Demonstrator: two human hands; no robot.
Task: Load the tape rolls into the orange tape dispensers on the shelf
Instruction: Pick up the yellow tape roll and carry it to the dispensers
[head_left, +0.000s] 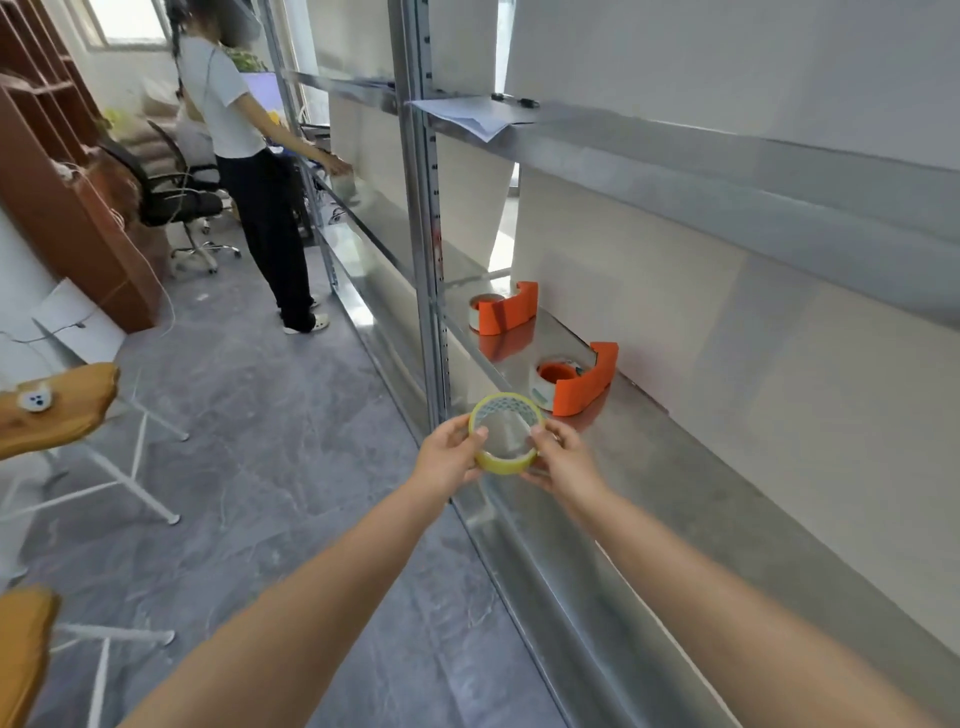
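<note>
Grey marbled floor (291, 467), wooden cabinet (57, 197), black office chair (171, 192), bright window (132, 21)

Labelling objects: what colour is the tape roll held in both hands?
Translucent yellow tape roll, with a white lattice pattern inside its rim; head view.

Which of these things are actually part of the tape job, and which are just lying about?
Part of the job:
- tape roll, held by left hand and right hand
- near orange dispenser
- far orange dispenser

Just lying about:
- papers and pen on the upper shelf
- office chair
</note>
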